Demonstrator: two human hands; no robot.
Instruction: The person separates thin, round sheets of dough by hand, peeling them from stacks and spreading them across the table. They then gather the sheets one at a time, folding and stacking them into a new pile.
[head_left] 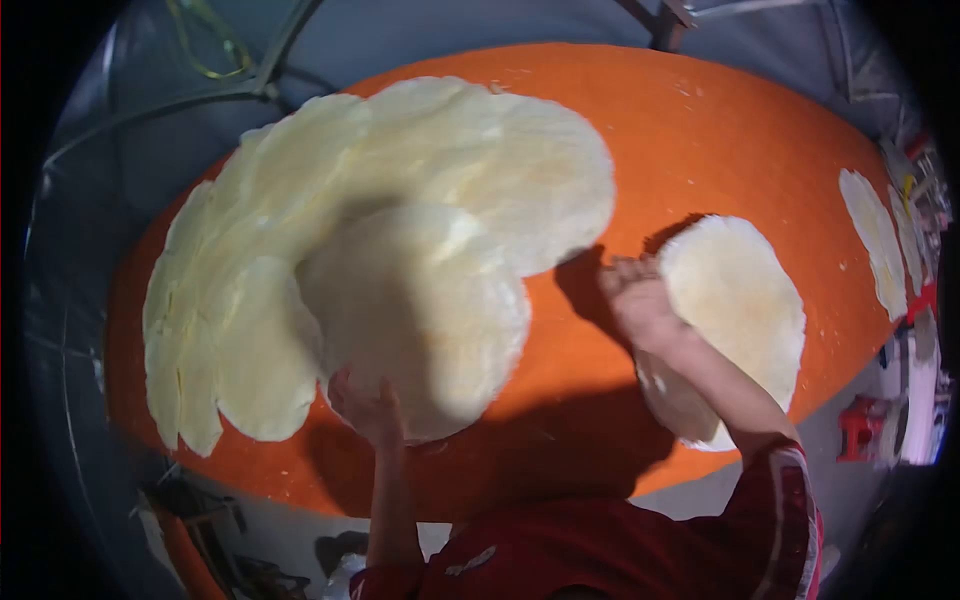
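My left hand point(368, 408) is at the lower left edge of a round, thin sheet of dough point(470, 320). Its fingers are spread, with the tips touching the sheet's edge. That sheet lies partly over other overlapping pale dough sheets point(410, 130). On the right, my right hand point(640, 300) is beside the left edge of another round dough sheet point(740, 290), and my forearm crosses over it. The fingers are loosely bent and a little apart, with nothing visible in them. A dark shadow falls on the middle sheet.
The sheets rest on a large orange table point(700, 130) with a curved look from the lens. More dough sheets point(875, 240) lie at its far right end. Beyond it are a red stool point(858, 428) and grey metal bars point(270, 80).
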